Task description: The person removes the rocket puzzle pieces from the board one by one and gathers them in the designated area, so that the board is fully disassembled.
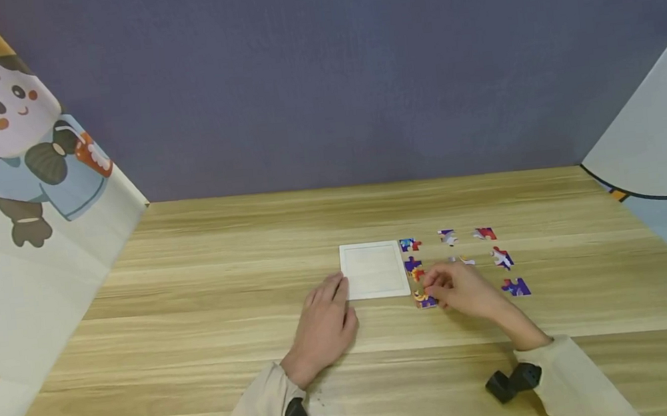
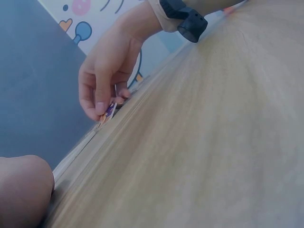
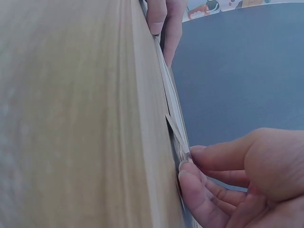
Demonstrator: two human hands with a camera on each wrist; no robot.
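Observation:
My right hand pinches a purple and orange jigsaw piece between thumb and fingers, just beyond the lower right corner of a white square puzzle frame. In the right wrist view, this jigsaw piece is tilted, one edge raised off the wooden surface. My left hand lies palm down at the frame's lower left, its fingertips on the frame's edge. Above the pinched piece are a purple and orange piece and a blue and red piece, close along the frame's right side.
Several more jigsaw pieces lie spread to the right, among them a red one, a white and purple one and a purple one. One is partly hidden behind my right hand. A dark blue wall rises behind the wooden table.

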